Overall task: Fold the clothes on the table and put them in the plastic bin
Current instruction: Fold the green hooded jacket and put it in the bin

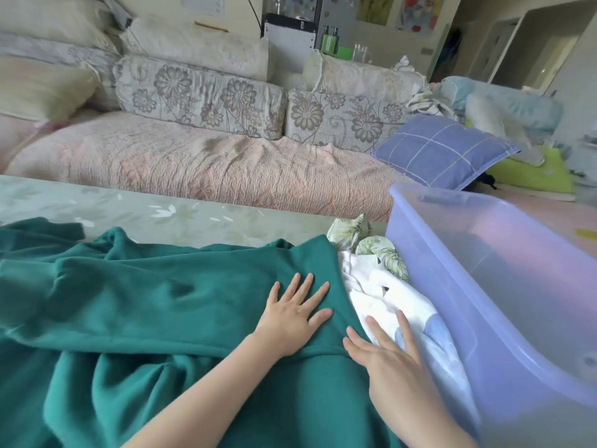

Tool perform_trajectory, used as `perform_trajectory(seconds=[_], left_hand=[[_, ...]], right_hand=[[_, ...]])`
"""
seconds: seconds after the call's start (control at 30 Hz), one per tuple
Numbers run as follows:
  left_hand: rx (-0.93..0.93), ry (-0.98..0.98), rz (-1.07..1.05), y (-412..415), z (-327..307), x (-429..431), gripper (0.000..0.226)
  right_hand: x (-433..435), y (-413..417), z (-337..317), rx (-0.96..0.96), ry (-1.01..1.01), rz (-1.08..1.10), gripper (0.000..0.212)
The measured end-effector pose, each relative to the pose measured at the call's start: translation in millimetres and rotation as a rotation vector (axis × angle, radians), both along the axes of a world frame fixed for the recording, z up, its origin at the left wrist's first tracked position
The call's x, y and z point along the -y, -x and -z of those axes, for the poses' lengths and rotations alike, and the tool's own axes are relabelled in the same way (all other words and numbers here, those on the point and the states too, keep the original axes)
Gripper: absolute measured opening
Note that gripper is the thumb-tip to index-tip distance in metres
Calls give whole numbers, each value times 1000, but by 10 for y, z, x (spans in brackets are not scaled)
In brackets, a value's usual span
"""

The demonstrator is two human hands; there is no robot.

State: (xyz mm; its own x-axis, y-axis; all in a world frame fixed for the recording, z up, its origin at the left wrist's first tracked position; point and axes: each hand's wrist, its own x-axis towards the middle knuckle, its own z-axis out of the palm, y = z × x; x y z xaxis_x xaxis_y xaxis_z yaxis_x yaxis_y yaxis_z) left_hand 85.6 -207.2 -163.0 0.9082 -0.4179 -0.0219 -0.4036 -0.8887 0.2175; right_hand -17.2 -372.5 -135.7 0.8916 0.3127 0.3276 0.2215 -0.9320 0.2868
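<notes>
A large teal garment [155,302] lies spread and rumpled over most of the table [168,215]. My left hand [295,313] presses flat on its right part, fingers straight and spread. My right hand [387,354] lies flat at the garment's right edge, fingers reaching onto a white garment [387,299] beside it. A leaf-print cloth [378,250] is bunched behind the white one. The translucent lavender plastic bin [484,273] stands at the right, touching these clothes; something dark shows dimly inside it.
A sofa [210,163] with floral cushions runs along the far side of the table. A blue checked pillow [442,150] lies on its right end, just behind the bin. More bedding is piled at the far right.
</notes>
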Motion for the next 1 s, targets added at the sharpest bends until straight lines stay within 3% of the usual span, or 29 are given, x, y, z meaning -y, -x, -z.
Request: perform_trajectory(seconds=[0.23, 0.3, 0.4, 0.53, 0.63, 0.73, 0.87, 1.0], left_hand=[[-157, -75, -23, 287, -335, -310, 60], [-164, -105, -105, 507, -412, -677, 59], [-133, -102, -320, 843, -488, -1396, 58], [-74, -29, -464, 1307, -504, -2154, 53], [8, 130, -530, 1560, -431, -2412, 53], [121, 380, -556, 1610, -326, -2525, 50], [446, 706, -733, 1532, -464, -2622, 27], [242, 943, -782, 1439, -664, -2724, 26]], right_hand=[[-91, 25, -138, -212, -12, 102, 78], [-114, -8, -219, -287, 15, 86, 97], [-209, -44, -372, -545, 48, 148, 82], [-305, -75, -390, -569, 50, 247, 85], [-604, -45, -563, -499, 66, 232, 61], [-1069, -69, -737, -310, -75, 88, 45], [-1903, -261, -797, -389, -366, -75, 39], [-2630, -705, -690, -571, -569, -151, 35]])
